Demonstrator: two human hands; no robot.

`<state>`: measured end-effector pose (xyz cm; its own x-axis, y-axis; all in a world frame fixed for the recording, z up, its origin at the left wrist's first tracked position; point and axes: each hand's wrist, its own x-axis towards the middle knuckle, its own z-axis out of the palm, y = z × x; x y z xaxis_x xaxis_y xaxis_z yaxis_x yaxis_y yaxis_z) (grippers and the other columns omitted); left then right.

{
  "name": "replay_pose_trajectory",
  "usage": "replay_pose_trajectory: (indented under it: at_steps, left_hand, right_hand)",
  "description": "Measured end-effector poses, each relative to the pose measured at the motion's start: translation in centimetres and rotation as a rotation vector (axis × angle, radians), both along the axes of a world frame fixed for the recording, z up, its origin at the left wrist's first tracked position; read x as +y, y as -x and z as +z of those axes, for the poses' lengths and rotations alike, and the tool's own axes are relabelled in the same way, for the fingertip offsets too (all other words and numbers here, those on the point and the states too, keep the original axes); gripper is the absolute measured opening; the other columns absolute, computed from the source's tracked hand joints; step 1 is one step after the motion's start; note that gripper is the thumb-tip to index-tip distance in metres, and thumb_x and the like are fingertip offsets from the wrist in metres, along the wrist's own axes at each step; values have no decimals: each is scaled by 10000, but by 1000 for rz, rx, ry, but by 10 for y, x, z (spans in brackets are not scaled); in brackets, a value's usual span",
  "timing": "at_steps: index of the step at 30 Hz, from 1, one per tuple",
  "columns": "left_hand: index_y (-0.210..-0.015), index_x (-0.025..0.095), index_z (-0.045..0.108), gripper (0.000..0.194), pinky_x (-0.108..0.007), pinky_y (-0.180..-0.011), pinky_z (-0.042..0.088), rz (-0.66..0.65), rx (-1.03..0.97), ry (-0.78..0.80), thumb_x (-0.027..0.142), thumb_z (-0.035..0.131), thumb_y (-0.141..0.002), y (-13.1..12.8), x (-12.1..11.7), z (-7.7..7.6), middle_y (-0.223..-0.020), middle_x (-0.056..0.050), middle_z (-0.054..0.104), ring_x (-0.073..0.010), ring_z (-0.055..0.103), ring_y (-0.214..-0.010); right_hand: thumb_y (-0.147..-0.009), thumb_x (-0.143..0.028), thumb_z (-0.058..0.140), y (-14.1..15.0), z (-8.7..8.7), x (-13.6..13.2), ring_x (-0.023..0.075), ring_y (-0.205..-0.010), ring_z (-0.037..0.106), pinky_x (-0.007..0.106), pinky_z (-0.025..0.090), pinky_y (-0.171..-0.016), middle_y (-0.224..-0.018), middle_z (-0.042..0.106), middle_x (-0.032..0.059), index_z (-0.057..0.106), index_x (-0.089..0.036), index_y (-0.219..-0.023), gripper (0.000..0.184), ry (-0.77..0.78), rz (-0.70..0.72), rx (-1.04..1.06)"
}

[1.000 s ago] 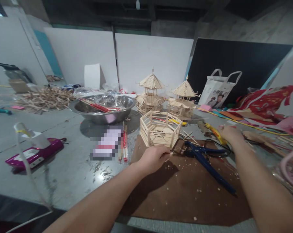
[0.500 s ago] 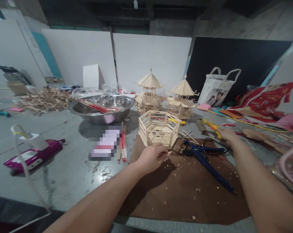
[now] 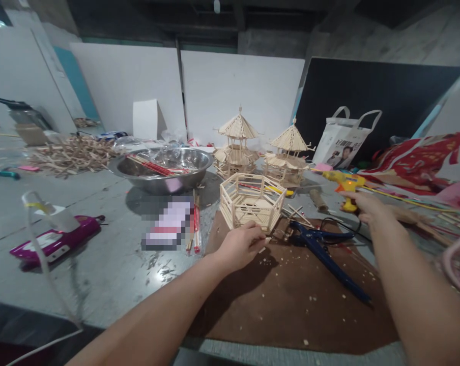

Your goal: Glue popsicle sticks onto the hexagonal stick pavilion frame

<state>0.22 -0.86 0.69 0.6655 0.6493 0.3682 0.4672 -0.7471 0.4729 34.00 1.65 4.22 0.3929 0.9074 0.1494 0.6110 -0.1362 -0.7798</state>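
Note:
My right hand (image 3: 363, 206) is wrapped round the grip of a yellow hot glue gun (image 3: 342, 182), raised above the table with its nozzle pointing left. My left hand (image 3: 242, 246) rests at the front of a hexagonal frame of thin wooden sticks (image 3: 253, 203). Its thumb and fingers are pinched on a small piece of wooden stick (image 3: 267, 240), mostly hidden by the fingers. The frame sits upright on the back edge of a brown board (image 3: 291, 305). Blue-handled cutters (image 3: 329, 259) lie on the board, right of my left hand.
Two stick pagodas (image 3: 237, 152) stand behind the frame. A metal basin (image 3: 159, 173) holding red-wrapped sticks is to the left, with a pixelated flat object (image 3: 168, 223) in front. A purple power strip (image 3: 58, 241) lies far left. A white bag (image 3: 344, 140) stands back right.
My right hand has lifted the glue gun off the right side of the table, and its nozzle now points left. My left hand stays by the frame.

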Motion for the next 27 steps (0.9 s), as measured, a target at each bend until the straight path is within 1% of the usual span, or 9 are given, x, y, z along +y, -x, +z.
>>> replay_pose_trajectory:
  at_steps: [3, 6, 10, 13, 15, 17, 19, 22, 27]
  left_hand:
    - [-686, 162, 531, 188, -221, -690, 422, -1, -13, -2, 258, 425, -808, 0, 0, 0, -838, -35, 528, -115, 523, -753]
    - [-690, 160, 530, 186, -219, -696, 424, -2, -27, -11, 257, 425, -809, 0, 0, 0, -866, -39, 527, -114, 522, -764]
    - [-720, 163, 541, 160, -217, -700, 424, 5, -21, -14, 245, 433, -804, 1, 0, -1, -859, -31, 534, -111, 527, -756]
    - [-743, 167, 549, 157, -217, -679, 425, 8, 11, -11, 247, 429, -806, 1, 0, -1, -815, -25, 541, -113, 531, -734]
    - [-748, 167, 552, 174, -216, -673, 426, 3, 23, -13, 253, 416, -814, 1, 0, 0, -797, -25, 542, -114, 532, -730]
    - [-748, 165, 555, 182, -217, -680, 427, 1, 24, -16, 254, 412, -816, 1, 0, 0, -809, -31, 545, -116, 536, -741]
    - [-755, 164, 561, 175, -219, -686, 428, 1, 27, -19, 246, 417, -811, 1, 0, 0, -822, -35, 551, -118, 539, -754]
    - [-771, 168, 573, 166, -219, -673, 426, 10, 45, -25, 239, 427, -804, 1, 0, 0, -832, -34, 569, -119, 544, -747]
    - [-789, 182, 591, 160, -213, -608, 410, 23, 95, -7, 246, 445, -795, 0, 0, -2, -739, -10, 619, -117, 557, -677]
  right_hand:
    - [-754, -215, 437, 18, 15, -7, 104, -464, 526, 266, 476, -527, -652, 506, 20, 445, -169, -790, 59, -65, -7, 155]
    - [-677, -209, 542, 38, 30, -12, 107, -447, 529, 258, 459, -485, -700, 556, 12, 488, -173, -817, 153, -141, 90, 238]
    - [-607, -243, 627, 68, 43, -19, 102, -455, 494, 225, 402, -449, -584, 569, 15, 557, -130, -734, 184, -224, 155, 116]
    - [-582, -268, 649, 89, 48, -25, 89, -487, 483, 224, 396, -446, -742, 609, 43, 561, -133, -797, 269, -334, 258, 175]
    - [-583, -291, 646, 99, 51, -31, 86, -498, 480, 226, 397, -436, -826, 609, 60, 556, -137, -848, 319, -318, 338, 202]
    - [-597, -316, 631, 107, 53, -37, 93, -492, 485, 230, 394, -422, -822, 609, 60, 560, -141, -865, 328, -231, 371, 117]
    - [-614, -331, 614, 113, 56, -42, 111, -496, 502, 239, 392, -426, -755, 611, 46, 578, -151, -849, 298, -173, 344, -76]
    - [-634, -312, 601, 119, 56, -45, 164, -572, 547, 264, 408, -480, -652, 595, 25, 606, -177, -808, 221, -225, 304, -325]
    - [-627, -310, 623, 122, 45, -40, 200, -584, 560, 291, 409, -463, -606, 582, 22, 612, -195, -730, 155, -225, 402, -320]
